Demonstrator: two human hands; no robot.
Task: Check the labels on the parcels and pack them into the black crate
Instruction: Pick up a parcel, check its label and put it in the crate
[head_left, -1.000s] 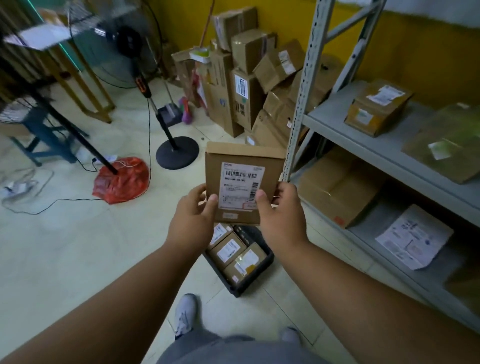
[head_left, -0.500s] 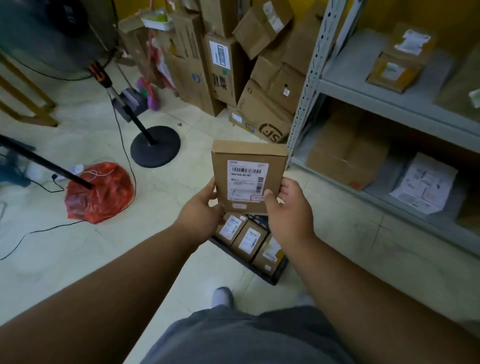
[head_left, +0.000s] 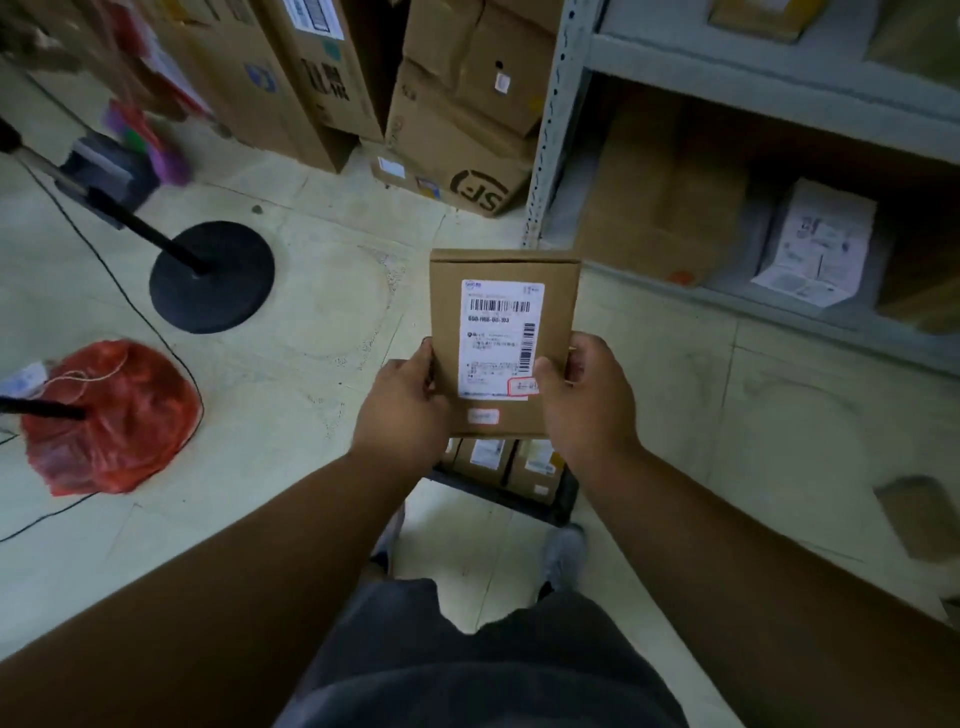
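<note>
Two hands hold one flat cardboard parcel (head_left: 501, 343) upright in front of the person, label (head_left: 500, 340) facing the camera. Left hand (head_left: 402, 410) grips the parcel's lower left edge: its thumb lies along the front face near that edge, and the other fingers are curled behind the cardboard, out of sight. Right hand (head_left: 589, 397) grips the lower right edge: its thumb presses the front face at the label's lower right corner, just beside a small red-bordered sticker (head_left: 522, 387), and the fingertips wrap round the right edge. Both hands pinch the parcel between thumb and fingers; whether the hidden fingers are spread or together cannot be told.

Label is white with a barcode across the top, a printed number under it and a second barcode running down its right side, above the right thumb. A small pale sticker (head_left: 483, 415) sits on the cardboard between the two thumbs, below the label.

Crate (head_left: 563, 501), black, stands on the tiled floor directly below the hands, mostly hidden by them and the parcel. Boxes (head_left: 485, 457) with white labels stand side by side inside it, just under the fingers.

Beyond the fingertips: stacked cartons (head_left: 462, 124), a grey metal shelf (head_left: 550, 119) to the right, a round black stand base (head_left: 212, 275) and a red bag (head_left: 106, 415) to the left.
</note>
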